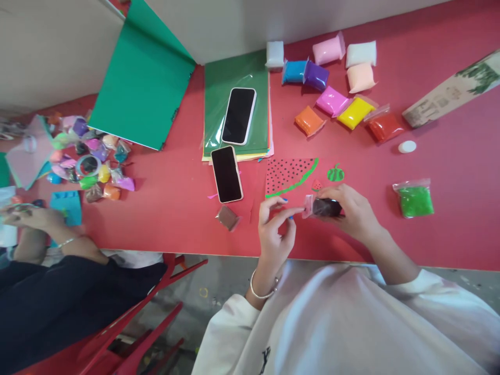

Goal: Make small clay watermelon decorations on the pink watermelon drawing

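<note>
- At the near edge of the table (461, 229), head view (the only one): the right hand (357, 211) has a closed grip on a black packet (327, 207), held just below the small watermelon pieces.
- Left hand (276, 232) has a loose, spread grip, thumb apart from the fingers. One fingertip is right at the packet's clear zip top (308, 207); honestly can't tell if it's pinching, so I'd call it not holding anything.
- Step in hand, my read: dealing with the open end of that packet. Right steadies, left works the top.
- Next move would call for a proper left pinch on the zip top while the right stays firm without squashing the stuff inside.
- Just above the hands: a big watermelon slice (291, 176), a tiny slice (316, 185) and a green melon (335, 173), all flat on the table. Elbow room's a bit tight, so watch those.
- Green packet (416, 200) sits off to the right, well apart.
</note>
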### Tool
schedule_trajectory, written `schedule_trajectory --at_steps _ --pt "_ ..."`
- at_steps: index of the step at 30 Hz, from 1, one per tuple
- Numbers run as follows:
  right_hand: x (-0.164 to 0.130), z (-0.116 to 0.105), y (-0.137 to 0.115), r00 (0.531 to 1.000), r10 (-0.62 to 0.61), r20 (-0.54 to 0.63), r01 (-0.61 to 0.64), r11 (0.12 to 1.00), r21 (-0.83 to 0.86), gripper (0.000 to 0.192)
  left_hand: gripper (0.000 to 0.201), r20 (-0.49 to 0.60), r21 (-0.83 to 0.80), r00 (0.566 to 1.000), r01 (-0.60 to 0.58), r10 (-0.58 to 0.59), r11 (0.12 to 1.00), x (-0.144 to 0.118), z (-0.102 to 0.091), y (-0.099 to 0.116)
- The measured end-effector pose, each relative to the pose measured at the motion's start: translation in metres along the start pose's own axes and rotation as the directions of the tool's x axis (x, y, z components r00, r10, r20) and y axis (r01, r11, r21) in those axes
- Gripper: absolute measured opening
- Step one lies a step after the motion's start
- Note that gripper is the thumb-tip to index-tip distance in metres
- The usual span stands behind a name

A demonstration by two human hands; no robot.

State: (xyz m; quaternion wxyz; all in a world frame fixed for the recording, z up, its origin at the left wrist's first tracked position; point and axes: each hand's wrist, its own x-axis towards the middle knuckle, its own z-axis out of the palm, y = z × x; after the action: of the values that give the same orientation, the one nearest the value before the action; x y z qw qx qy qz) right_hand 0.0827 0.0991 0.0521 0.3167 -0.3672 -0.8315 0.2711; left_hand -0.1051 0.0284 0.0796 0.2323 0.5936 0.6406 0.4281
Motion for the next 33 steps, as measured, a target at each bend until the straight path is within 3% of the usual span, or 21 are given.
schedule_trajectory --at_steps 9,14,21,33 --pt "-0.003 0.0 0.001 0.999 -0.034 0.0 0.034 0.999 0.006 0.029 0.029 0.078 0.054 0.994 -0.086 0.082 0.995 -0.004 0.01 0.001" --pt "-0.005 0.001 0.004 1.0 -0.015 -0.003 0.015 1.0 0.016 0.028 0.029 0.047 0.073 0.997 -0.058 0.055 0.996 0.0 0.004 0.002" --pt "-0.009 0.002 0.006 0.996 -0.083 0.015 0.082 0.995 0.053 0.032 0.011 0.167 0.18 0.98 -0.141 0.111 0.974 0.01 -0.002 0.0" --pt "-0.014 0.002 0.008 0.99 -0.142 -0.009 0.142 0.988 0.059 0.033 0.004 0.2 0.265 0.973 -0.162 0.11 0.951 0.013 0.003 0.009"
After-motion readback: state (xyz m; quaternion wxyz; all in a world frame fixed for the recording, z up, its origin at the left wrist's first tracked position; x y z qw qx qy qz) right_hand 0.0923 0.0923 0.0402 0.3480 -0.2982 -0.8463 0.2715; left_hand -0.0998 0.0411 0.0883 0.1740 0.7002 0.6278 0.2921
